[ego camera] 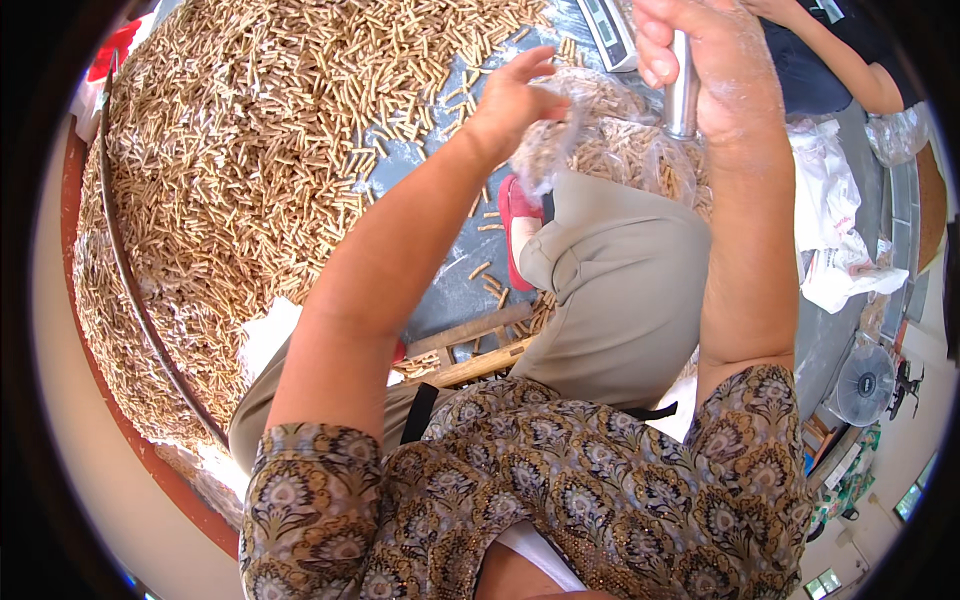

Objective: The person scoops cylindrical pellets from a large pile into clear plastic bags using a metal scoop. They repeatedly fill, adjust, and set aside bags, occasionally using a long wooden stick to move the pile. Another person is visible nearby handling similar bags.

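Note:
My right hand, dusted with white powder, grips a shiny metal cylindrical handle; whatever its far end joins is out of the picture. My left hand hovers beside the pile, thumb and fingers apart, with nothing visible between them. Clear plastic bags filled with short tan sticks lie between my hands, just beyond my knee. One bag's blurred plastic hangs close to my left fingers; whether they touch is unclear. A large heap of the same powdery sticks spreads out at left.
A digital scale stands beyond the bags. A low wooden stool sits by my legs among loose sticks. Another person's arm is at upper right, near white plastic bags. A fan stands farther right. A dark curved rod crosses the heap.

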A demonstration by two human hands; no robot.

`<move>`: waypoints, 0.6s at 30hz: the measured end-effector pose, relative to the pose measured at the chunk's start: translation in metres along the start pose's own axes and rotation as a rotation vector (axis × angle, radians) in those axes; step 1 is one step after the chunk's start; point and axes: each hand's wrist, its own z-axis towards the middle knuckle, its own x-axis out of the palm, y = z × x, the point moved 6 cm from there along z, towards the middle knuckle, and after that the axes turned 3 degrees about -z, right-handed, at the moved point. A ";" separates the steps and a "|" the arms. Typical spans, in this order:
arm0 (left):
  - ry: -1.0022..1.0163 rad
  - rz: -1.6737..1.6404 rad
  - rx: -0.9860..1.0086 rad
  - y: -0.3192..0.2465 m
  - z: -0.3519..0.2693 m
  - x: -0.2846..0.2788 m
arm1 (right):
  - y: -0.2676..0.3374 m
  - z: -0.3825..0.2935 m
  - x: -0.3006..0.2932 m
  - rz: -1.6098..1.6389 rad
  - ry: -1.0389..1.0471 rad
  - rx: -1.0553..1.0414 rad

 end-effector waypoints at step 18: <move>-1.023 0.970 -0.371 0.033 -0.473 -0.494 | -0.080 0.017 0.035 -0.620 0.038 0.301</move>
